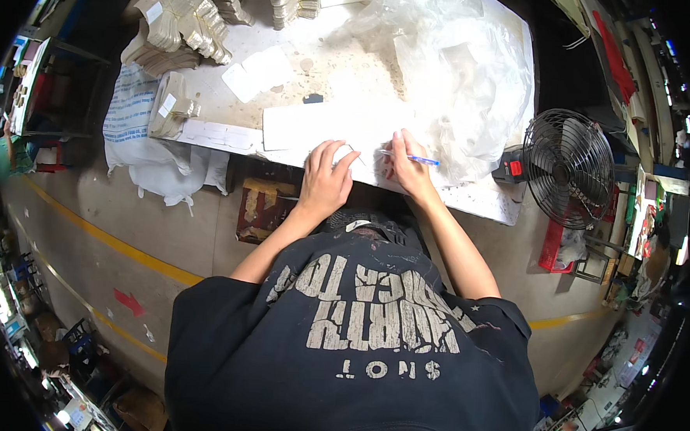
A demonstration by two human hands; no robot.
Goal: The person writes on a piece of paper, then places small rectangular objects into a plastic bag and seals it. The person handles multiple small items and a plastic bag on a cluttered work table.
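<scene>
My right hand [409,174] grips a blue-and-white pen [426,161], its tip end toward the white paper [288,130] at the table's near edge. To its left, my left hand [326,177] rests on the paper with bent fingers spread a little apart and appears to hold nothing. A thin dark line shows by its fingertips; I cannot tell what it is. Bright light washes out the paper, so no marks on it can be made out.
Bundled stacks of grey-beige flat pieces [207,25] stand on the table's far left. Clear plastic bags [465,81] cover its right side. A black fan [568,169] stands at right, beside a red-and-black box [510,166]. White sacks [160,167] lie at left.
</scene>
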